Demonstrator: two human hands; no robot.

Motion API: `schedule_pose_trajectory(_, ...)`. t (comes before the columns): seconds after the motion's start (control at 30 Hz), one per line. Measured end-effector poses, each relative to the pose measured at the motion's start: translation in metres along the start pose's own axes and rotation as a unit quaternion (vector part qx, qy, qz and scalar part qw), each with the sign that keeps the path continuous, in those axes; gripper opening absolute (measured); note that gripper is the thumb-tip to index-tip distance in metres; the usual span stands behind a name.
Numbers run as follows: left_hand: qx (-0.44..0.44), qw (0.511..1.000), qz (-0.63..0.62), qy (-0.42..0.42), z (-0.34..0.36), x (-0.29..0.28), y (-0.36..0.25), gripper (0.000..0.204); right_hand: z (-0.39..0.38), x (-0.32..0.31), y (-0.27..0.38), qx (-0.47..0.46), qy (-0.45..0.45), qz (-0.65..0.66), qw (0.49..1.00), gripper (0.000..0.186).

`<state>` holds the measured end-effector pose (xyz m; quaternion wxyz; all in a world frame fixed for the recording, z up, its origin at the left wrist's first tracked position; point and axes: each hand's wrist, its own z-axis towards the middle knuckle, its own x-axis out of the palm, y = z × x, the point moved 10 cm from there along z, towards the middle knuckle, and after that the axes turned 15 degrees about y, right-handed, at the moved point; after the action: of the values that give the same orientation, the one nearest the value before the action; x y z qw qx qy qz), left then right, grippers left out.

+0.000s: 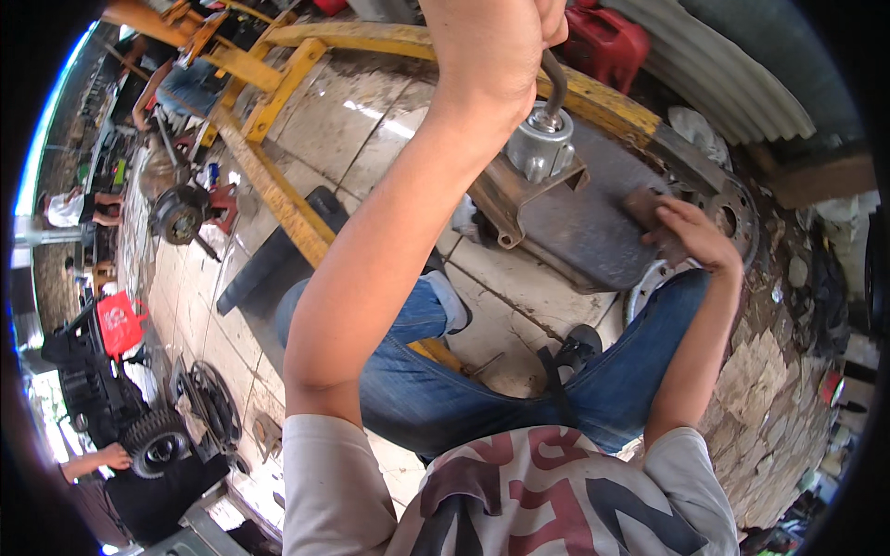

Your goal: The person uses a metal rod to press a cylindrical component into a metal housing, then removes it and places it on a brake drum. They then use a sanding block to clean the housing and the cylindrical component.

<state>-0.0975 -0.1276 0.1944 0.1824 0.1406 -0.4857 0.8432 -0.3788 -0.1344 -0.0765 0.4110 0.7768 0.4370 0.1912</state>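
My left hand [528, 32] is raised at the top, fingers closed round a bent dark bar [555, 79] that rises from a silver metal cylinder [541, 144]. The cylinder sits on a brown steel bracket [513, 213] at the edge of a dark steel plate [603, 241]. At the right, my right hand [685, 229] holds a blurred rusty brown piece [647, 209] over the plate, beside round holed metal rims [728, 221].
A yellow steel frame [278, 185] crosses the tiled floor [371, 120]. A red jerrycan [612, 46] and corrugated sheet [723, 83] lie behind. At the left are a hub assembly [183, 212], a small black vehicle [93, 389] and other people [79, 208].
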Motion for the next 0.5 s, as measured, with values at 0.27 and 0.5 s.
schedule_pose_trajectory(0.27, -0.011, 0.998, 0.065, 0.009, 0.006, 0.015, 0.034, 0.063, 0.001, 0.08, 0.059, -0.138, 0.194, 0.049, 0.97, 0.034)
schedule_pose_trajectory(0.5, -0.009, 0.986, 0.155, 0.066, -0.014, 0.01, 0.013, 0.065, -0.001, -0.062, -0.041, -0.175, -0.479, 0.043, 0.859, 0.035)
